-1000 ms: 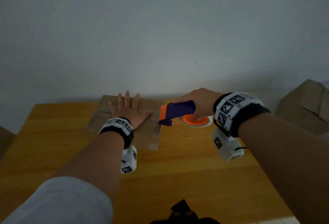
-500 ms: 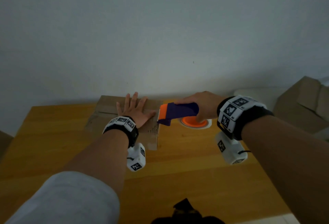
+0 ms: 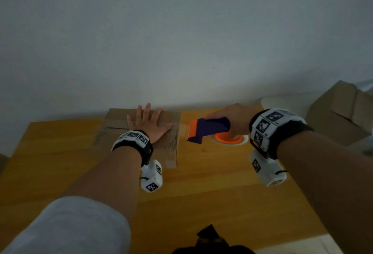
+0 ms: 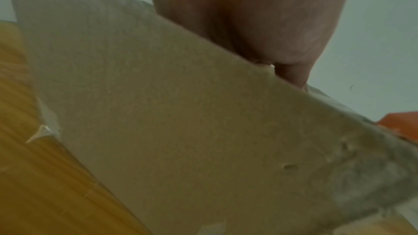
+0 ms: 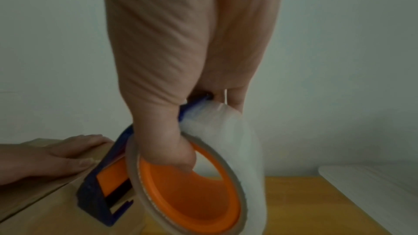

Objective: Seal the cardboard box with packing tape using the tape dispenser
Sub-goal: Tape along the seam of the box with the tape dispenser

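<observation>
Your tape dispenser [image 3: 209, 129] has pulled off the right edge of the cardboard box [image 3: 171, 144], trailing clear tape, so with your right hand [image 3: 232, 118] gripping it and left hand [image 3: 148, 125] spread flat on top, cutting likely comes next.

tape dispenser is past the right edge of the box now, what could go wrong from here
1. The tape dispenser in the right hand sits off the cardboard box with a clear strip stretched between them; a crooked cut could leave the strip loose or stuck to itself.
2. Only the left hand, flat on top, steadies the box; a hard pull may slide it across the table.
</observation>
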